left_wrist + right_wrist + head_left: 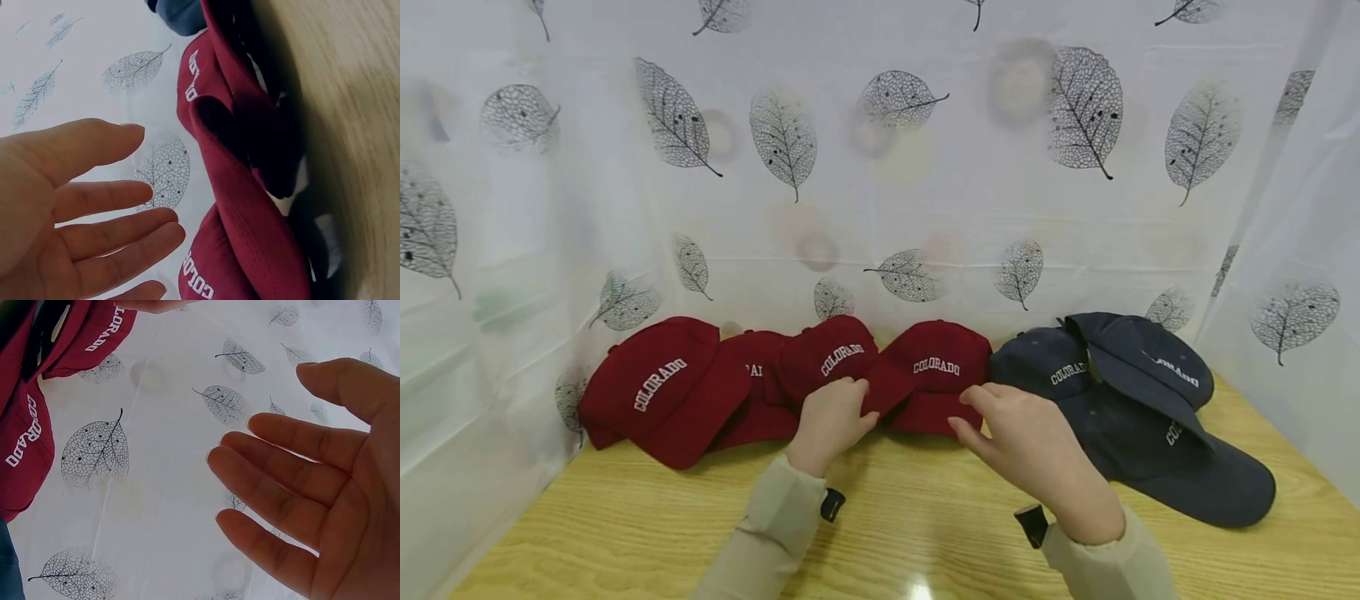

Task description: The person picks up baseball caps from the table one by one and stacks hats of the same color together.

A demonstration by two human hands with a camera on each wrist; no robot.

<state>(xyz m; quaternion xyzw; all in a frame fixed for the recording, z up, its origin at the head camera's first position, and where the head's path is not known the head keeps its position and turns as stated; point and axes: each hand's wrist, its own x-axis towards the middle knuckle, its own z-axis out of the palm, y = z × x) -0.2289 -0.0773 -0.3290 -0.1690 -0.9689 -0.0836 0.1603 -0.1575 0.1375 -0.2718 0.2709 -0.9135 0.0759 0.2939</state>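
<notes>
Both hands hover above the table's middle, in front of a row of caps, and neither holds anything. My left hand (831,423) is nearest a red baseball cap (829,346) lettered COLORADO; the left wrist view shows its fingers apart and extended. My right hand (1033,446) hangs in front of another red baseball cap (936,354) and the navy caps, its fingers lightly bent in the right wrist view. At the far left leans a further red cap (655,387), partly covering a red cap (760,417) behind it. From the head view, the hands hide parts of some brims.
On the right, a navy cap (1041,358) stands beside another navy cap (1138,354), which lies tilted on a lower navy cap (1217,483). The wooden table (895,517) reaches toward me. A white leaf-print curtain (880,183) encloses the back and sides.
</notes>
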